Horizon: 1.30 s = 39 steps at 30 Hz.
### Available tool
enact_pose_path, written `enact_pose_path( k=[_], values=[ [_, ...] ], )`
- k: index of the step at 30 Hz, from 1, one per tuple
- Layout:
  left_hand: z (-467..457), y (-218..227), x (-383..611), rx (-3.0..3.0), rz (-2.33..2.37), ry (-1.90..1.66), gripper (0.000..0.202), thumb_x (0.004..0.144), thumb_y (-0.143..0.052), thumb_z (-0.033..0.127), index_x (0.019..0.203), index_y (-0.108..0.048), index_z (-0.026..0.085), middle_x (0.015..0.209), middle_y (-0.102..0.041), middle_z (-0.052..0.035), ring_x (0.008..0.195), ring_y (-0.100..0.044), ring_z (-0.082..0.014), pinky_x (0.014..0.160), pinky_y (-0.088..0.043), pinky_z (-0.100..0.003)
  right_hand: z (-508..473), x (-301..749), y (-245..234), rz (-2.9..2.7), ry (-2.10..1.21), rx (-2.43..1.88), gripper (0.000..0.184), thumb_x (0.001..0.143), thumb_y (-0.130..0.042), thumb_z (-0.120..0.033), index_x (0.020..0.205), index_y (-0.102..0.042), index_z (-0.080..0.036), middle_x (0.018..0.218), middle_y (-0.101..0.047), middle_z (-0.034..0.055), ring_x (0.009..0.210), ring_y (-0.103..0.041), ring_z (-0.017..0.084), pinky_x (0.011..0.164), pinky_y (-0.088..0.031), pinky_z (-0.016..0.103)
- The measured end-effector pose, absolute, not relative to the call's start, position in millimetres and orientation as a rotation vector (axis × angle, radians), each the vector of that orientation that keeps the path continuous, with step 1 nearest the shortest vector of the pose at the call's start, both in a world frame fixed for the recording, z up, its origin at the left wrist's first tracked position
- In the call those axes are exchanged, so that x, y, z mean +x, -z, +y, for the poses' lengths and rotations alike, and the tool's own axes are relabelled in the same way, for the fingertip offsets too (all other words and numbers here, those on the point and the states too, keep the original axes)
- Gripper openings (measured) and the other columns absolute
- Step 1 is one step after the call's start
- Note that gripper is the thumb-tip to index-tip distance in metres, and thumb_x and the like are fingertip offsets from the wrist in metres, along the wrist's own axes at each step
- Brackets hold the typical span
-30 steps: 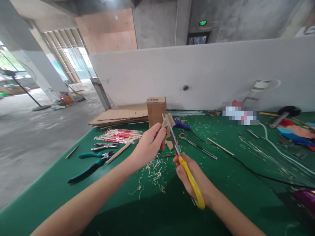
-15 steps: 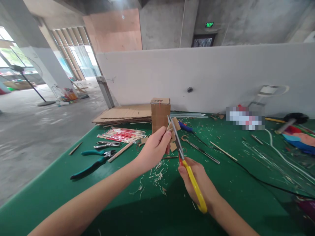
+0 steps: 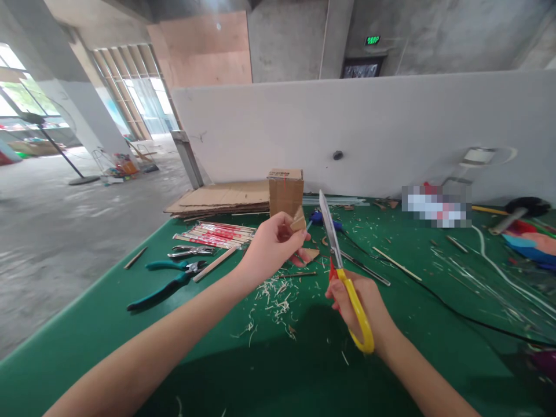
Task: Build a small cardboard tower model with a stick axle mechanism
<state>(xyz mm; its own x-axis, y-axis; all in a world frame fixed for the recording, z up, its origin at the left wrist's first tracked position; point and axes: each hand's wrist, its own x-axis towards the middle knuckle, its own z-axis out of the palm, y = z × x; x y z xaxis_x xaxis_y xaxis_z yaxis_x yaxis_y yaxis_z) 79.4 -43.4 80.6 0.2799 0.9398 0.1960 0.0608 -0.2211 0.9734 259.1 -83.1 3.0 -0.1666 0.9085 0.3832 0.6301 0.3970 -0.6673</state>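
Between the thumb and fingers of my left hand is a small piece of cardboard, tilted upward. My right hand grips yellow and red handled scissors, their blades together and pointing up and away from me. The blades stand apart from the cardboard, to its right. Behind my left hand a tall cardboard box stands upright on the green table. Pale shavings lie scattered below my hands.
Teal-handled cutters, metal pliers, a wooden stick and wrapped chopsticks lie left. Flat cardboard sheets are stacked behind. A blue tool with a black cable lies right. A white partition borders the back.
The scissors have come away from the cardboard, moving right, and their blades have closed. My left hand has turned a little, with the cardboard still in its fingers.
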Motion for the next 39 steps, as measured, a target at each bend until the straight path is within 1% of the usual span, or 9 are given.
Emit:
enact_pose_path(
  k=[8, 15, 20, 25, 28, 30, 33, 35, 39],
  values=[
    [-33, -80, 68, 1.613, 1.001, -1.042, 0.017, 0.078, -0.058, 0.028, 0.073, -0.043, 0.021, 0.053, -0.058, 0.0022, 0.04, -0.055, -0.0105, 0.039, -0.046, -0.022, -74, 269, 7, -1.776, -0.659, -1.204, 0.046, 0.085, -0.038, -0.06, 0.091, -0.055, -0.018, 0.083, -0.057, 0.0073, 0.07, -0.057, 0.018, 0.059, -0.052, 0.032],
    [-34, -75, 62, 2.095, 0.985, -0.4, 0.009, 0.074, -0.053, 0.021, 0.066, -0.058, 0.018, 0.054, -0.06, 0.0005, 0.042, -0.058, -0.0115, 0.037, -0.043, -0.019, -76, 261, 7, -1.378, -1.088, -1.094, 0.045, 0.085, -0.041, -0.058, 0.1, -0.054, -0.018, 0.086, -0.06, 0.0073, 0.066, -0.057, 0.017, 0.05, -0.047, 0.028],
    [-41, -61, 71, 2.045, 0.913, -0.318, 0.011, 0.073, -0.051, 0.018, 0.065, -0.058, 0.019, 0.052, -0.057, 0.0017, 0.039, -0.055, -0.0103, 0.038, -0.044, -0.019, -73, 254, 6, -1.386, -1.154, -1.077, 0.034, 0.075, -0.062, -0.048, 0.088, -0.051, -0.019, 0.075, -0.055, 0.0014, 0.061, -0.055, 0.015, 0.055, -0.046, 0.029],
    [-42, -46, 79, 1.893, 0.832, -0.313, 0.02, 0.082, -0.049, 0.034, 0.071, -0.056, 0.018, 0.06, -0.057, 0.0002, 0.048, -0.06, -0.012, 0.04, -0.046, -0.019, -72, 252, 6, -1.393, -1.038, -1.137, 0.033, 0.074, -0.063, -0.049, 0.082, -0.051, -0.019, 0.075, -0.055, 0.0009, 0.066, -0.056, 0.016, 0.059, -0.048, 0.03],
    [-40, -47, 83, 1.766, 0.884, -0.454, 0.021, 0.085, -0.047, 0.035, 0.08, -0.056, 0.016, 0.073, -0.061, -0.0023, 0.051, -0.061, -0.0103, 0.043, -0.047, -0.02, -69, 260, 4, -1.379, -1.054, -1.195, 0.039, 0.077, -0.056, -0.056, 0.087, -0.053, -0.018, 0.072, -0.056, 0.002, 0.061, -0.055, 0.016, 0.054, -0.047, 0.03],
    [-38, -52, 83, 1.703, 0.951, -0.667, 0.022, 0.086, -0.048, 0.035, 0.077, -0.055, 0.016, 0.065, -0.058, -0.0004, 0.044, -0.052, -0.0066, 0.041, -0.042, -0.018, -67, 268, 2, -1.45, -1.015, -1.238, 0.045, 0.079, -0.051, -0.061, 0.09, -0.055, -0.018, 0.077, -0.059, 0.0048, 0.063, -0.056, 0.017, 0.056, -0.048, 0.032],
    [-34, -61, 81, 1.554, 0.987, -1.018, 0.024, 0.085, -0.054, 0.034, 0.068, -0.051, 0.017, 0.049, -0.041, 0.0059, 0.039, -0.038, -0.0039, 0.039, -0.032, -0.017, -65, 278, 2, -1.594, -0.866, -1.237, 0.048, 0.076, -0.05, -0.066, 0.091, -0.058, -0.021, 0.096, -0.061, 0.0087, 0.081, -0.059, 0.02, 0.069, -0.051, 0.034],
    [-31, -64, 79, 1.429, 0.944, -1.172, 0.025, 0.084, -0.055, 0.034, 0.067, -0.048, 0.017, 0.051, -0.037, 0.0067, 0.04, -0.034, -0.0033, 0.038, -0.027, -0.017, -65, 281, 3, -1.624, -0.829, -1.246, 0.05, 0.077, -0.046, -0.068, 0.093, -0.059, -0.022, 0.101, -0.061, 0.0096, 0.087, -0.059, 0.021, 0.072, -0.051, 0.035],
    [-30, -64, 78, 1.369, 0.878, -1.271, 0.027, 0.084, -0.055, 0.037, 0.068, -0.048, 0.016, 0.058, -0.041, 0.0052, 0.043, -0.037, -0.0028, 0.04, -0.027, -0.017, -67, 280, 7, -1.597, -0.875, -1.289, 0.054, 0.081, -0.039, -0.069, 0.093, -0.059, -0.02, 0.098, -0.062, 0.0102, 0.079, -0.06, 0.021, 0.064, -0.052, 0.036]
  ],
)
